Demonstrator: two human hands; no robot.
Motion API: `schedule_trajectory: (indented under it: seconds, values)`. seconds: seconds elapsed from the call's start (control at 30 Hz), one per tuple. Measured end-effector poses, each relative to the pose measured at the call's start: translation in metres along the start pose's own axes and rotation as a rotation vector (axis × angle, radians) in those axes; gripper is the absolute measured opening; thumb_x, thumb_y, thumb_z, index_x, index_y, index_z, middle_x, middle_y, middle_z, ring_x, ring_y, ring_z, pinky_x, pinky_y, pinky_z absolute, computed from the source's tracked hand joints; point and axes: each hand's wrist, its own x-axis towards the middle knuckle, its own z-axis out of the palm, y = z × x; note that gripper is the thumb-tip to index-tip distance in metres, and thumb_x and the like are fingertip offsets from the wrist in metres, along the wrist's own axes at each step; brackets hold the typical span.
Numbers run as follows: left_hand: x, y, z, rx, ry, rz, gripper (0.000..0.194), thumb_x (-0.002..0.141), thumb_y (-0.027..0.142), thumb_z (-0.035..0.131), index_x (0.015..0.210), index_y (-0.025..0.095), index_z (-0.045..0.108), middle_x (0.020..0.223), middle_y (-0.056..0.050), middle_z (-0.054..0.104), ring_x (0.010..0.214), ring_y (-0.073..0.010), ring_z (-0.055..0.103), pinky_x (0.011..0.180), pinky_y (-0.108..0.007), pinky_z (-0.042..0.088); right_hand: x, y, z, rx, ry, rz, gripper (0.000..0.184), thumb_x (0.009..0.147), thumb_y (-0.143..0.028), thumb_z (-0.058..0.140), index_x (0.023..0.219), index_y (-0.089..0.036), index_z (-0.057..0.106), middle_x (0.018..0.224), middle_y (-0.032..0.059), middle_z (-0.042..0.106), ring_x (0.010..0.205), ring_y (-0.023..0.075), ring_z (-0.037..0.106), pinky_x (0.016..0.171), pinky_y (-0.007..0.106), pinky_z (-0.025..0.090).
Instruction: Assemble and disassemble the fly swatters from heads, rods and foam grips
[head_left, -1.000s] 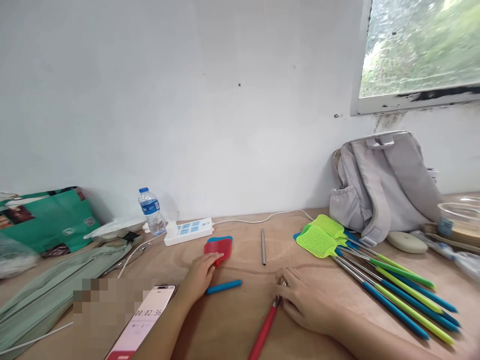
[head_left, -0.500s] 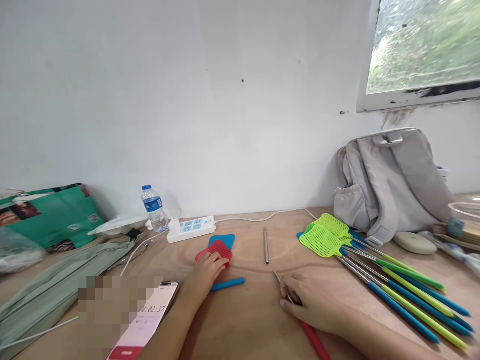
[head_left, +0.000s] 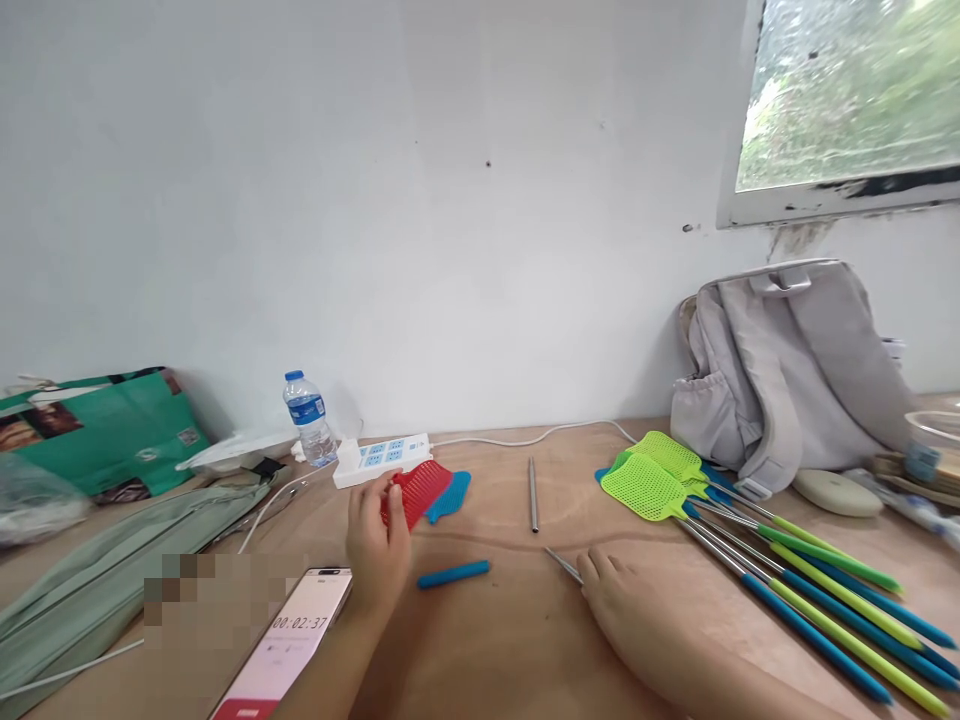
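"Red swatter head (head_left: 424,492): where was it?"

"At eleven o'clock from the blue tube (head_left: 453,574), tilted, partly covering the blue swatter head (head_left: 452,497)."

"And the fingers?"

"The left hand (head_left: 379,540) had thumb and fingers nearly closed, pinching the red mesh by its left edge. The right hand (head_left: 634,620), at about four o'clock, lay palm down, fingers close together and bent over a slim metal rod (head_left: 562,565). Its grip underneath was hidden, so I couldn't tell how tight."

"Anything at two o'clock?"

"A loose metal tube (head_left: 533,495)."
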Motion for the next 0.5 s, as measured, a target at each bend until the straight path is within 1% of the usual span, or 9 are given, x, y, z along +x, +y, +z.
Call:
schedule_trajectory:
  seconds: [0.03, 0.07, 0.13, 0.17, 0.23, 0.3, 0.37, 0.43, 0.5]
  values:
    - [0.000, 0.009, 0.002, -0.173, -0.023, -0.143, 0.036, 0.085, 0.044, 0.041, 0.105, 0.018, 0.055, 0.101, -0.009, 0.060, 0.093, -0.0218, 0.057, 0.077, -0.033, 0.046, 0.001, 0.003, -0.001, 0.028, -0.004, 0.036, 0.035, 0.069, 0.007, 0.036, 0.089, -0.013, 0.056, 0.088, 0.0143, 0.060, 0.072, 0.0215, 0.058, 0.059, 0.029, 0.038]
    - [-0.002, 0.017, 0.004, -0.348, -0.084, -0.291, 0.040, 0.082, 0.048, 0.045, 0.107, 0.017, 0.054, 0.102, -0.009, 0.060, 0.091, -0.0209, 0.058, 0.074, -0.031, 0.047, 0.003, 0.006, -0.003, 0.063, -0.008, 0.070, 0.034, 0.071, 0.006, 0.034, 0.090, -0.013, 0.055, 0.087, 0.0140, 0.061, 0.071, 0.0204, 0.058, 0.058, 0.028, 0.038]
    - [-0.012, 0.032, 0.010, -0.626, -0.290, -0.549, 0.047, 0.075, 0.052, 0.053, 0.108, 0.018, 0.054, 0.100, -0.007, 0.062, 0.086, -0.0189, 0.060, 0.069, -0.028, 0.047, 0.005, 0.015, -0.008, 0.145, -0.024, 0.131, 0.032, 0.077, 0.002, 0.030, 0.094, -0.013, 0.052, 0.084, 0.0130, 0.062, 0.067, 0.0190, 0.058, 0.056, 0.027, 0.036]
    - [-0.019, 0.037, 0.013, -0.704, -0.415, -0.642, 0.048, 0.073, 0.051, 0.056, 0.108, 0.018, 0.054, 0.099, -0.006, 0.063, 0.084, -0.0179, 0.060, 0.067, -0.027, 0.047, 0.006, 0.019, -0.011, 0.191, -0.032, 0.156, 0.031, 0.080, 0.000, 0.027, 0.096, -0.012, 0.051, 0.080, 0.0121, 0.062, 0.065, 0.0187, 0.058, 0.055, 0.027, 0.035]
    - [-0.038, 0.044, 0.019, -0.760, -0.641, -0.715, 0.045, 0.073, 0.048, 0.057, 0.106, 0.019, 0.055, 0.094, -0.004, 0.064, 0.079, -0.0162, 0.060, 0.066, -0.026, 0.046, 0.007, 0.026, -0.016, 0.295, -0.013, 0.181, 0.028, 0.086, -0.008, 0.024, 0.099, -0.013, 0.047, 0.077, 0.0099, 0.062, 0.064, 0.0187, 0.058, 0.055, 0.027, 0.034]
    - [-0.057, 0.047, 0.023, -0.706, -0.823, -0.643, 0.035, 0.076, 0.044, 0.054, 0.099, 0.019, 0.059, 0.087, -0.002, 0.064, 0.077, -0.0156, 0.059, 0.068, -0.026, 0.045, 0.007, 0.030, -0.018, 0.402, 0.040, 0.151, 0.025, 0.090, -0.017, 0.022, 0.100, -0.017, 0.045, 0.078, 0.0072, 0.062, 0.066, 0.0181, 0.057, 0.056, 0.026, 0.035]
    - [-0.069, 0.048, 0.023, -0.589, -0.943, -0.485, 0.026, 0.079, 0.039, 0.049, 0.091, 0.019, 0.062, 0.084, -0.001, 0.063, 0.080, -0.0162, 0.058, 0.074, -0.028, 0.044, 0.005, 0.031, -0.020, 0.472, 0.074, 0.053, 0.024, 0.092, -0.026, 0.023, 0.098, -0.020, 0.046, 0.081, 0.0048, 0.062, 0.068, 0.0172, 0.057, 0.059, 0.026, 0.035]
    - [-0.074, 0.051, 0.021, -0.471, -0.997, -0.320, 0.023, 0.083, 0.034, 0.043, 0.086, 0.020, 0.062, 0.085, 0.000, 0.063, 0.084, -0.0164, 0.057, 0.079, -0.028, 0.042, 0.004, 0.031, -0.021, 0.464, 0.064, -0.067, 0.024, 0.092, -0.030, 0.026, 0.094, -0.020, 0.048, 0.083, 0.0041, 0.062, 0.071, 0.0172, 0.057, 0.061, 0.026, 0.035]
    - [-0.075, 0.056, 0.017, -0.383, -1.016, -0.196, 0.024, 0.087, 0.030, 0.037, 0.084, 0.021, 0.058, 0.086, 0.000, 0.061, 0.085, -0.0156, 0.056, 0.080, -0.028, 0.042, 0.003, 0.030, -0.021, 0.405, 0.055, -0.176, 0.024, 0.092, -0.031, 0.029, 0.092, -0.020, 0.051, 0.084, 0.0039, 0.062, 0.074, 0.0177, 0.057, 0.062, 0.026, 0.034]
